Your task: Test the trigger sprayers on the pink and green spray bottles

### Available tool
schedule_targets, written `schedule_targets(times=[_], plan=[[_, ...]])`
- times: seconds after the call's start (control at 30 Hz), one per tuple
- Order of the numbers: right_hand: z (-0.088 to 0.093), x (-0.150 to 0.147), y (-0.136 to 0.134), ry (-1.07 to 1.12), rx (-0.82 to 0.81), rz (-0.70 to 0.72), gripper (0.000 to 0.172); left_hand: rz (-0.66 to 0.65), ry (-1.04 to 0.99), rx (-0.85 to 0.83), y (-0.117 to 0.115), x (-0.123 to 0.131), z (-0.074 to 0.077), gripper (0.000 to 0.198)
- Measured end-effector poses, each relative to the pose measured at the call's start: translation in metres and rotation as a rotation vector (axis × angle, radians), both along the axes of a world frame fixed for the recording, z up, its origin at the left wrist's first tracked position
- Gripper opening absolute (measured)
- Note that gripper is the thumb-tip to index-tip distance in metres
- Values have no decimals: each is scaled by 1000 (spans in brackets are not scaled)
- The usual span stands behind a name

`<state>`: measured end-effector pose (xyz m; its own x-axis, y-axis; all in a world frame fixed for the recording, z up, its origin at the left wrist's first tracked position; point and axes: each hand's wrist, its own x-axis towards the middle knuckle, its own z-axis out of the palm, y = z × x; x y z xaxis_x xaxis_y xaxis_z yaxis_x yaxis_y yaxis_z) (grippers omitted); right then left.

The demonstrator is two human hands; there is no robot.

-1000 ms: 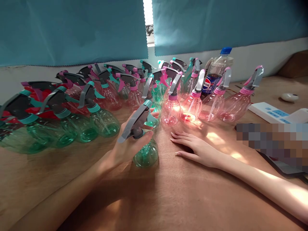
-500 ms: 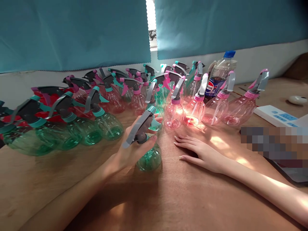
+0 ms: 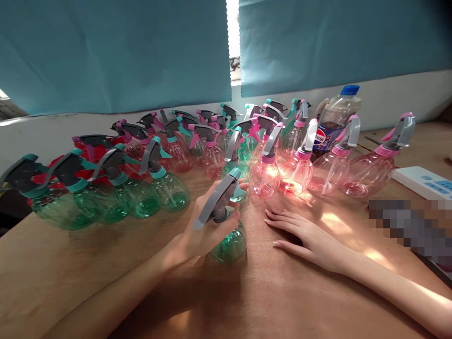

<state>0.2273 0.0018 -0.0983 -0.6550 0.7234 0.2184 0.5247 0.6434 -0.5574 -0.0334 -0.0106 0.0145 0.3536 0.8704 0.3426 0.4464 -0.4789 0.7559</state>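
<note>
My left hand (image 3: 208,226) is wrapped round the neck of a green spray bottle (image 3: 231,245), just below its grey and teal trigger head. That bottle stands upright on the wooden table (image 3: 261,301), and part of its neck is hidden by my fingers. To the right, my right hand (image 3: 302,235) lies flat on the tabletop with fingers stretched out, holding nothing. Just beyond its fingertips stand pink spray bottles, the closest being a pink spray bottle (image 3: 263,183). Behind my left hand another green spray bottle (image 3: 233,162) is partly hidden.
A row of green spray bottles (image 3: 173,190) stands at the left, with several pink and green ones behind. A cola bottle (image 3: 330,125) with a blue cap is at the back right. A white power strip (image 3: 420,181) lies at the right, near a blurred-out object (image 3: 406,230).
The whole view has shifted, so everything appears slightly farther right and lower. My left hand keeps its hold on the green spray bottle, and my right hand still lies flat.
</note>
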Motion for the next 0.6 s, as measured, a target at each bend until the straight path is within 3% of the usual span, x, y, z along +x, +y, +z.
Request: schedule_targets(times=[0.3, 0.6], plan=[[-2, 1, 1, -41, -3, 5, 51, 28, -93, -71, -4, 4, 6, 47], [-2, 2, 0, -35, 0, -5, 50, 119, 39, -12, -9, 3, 12, 27]])
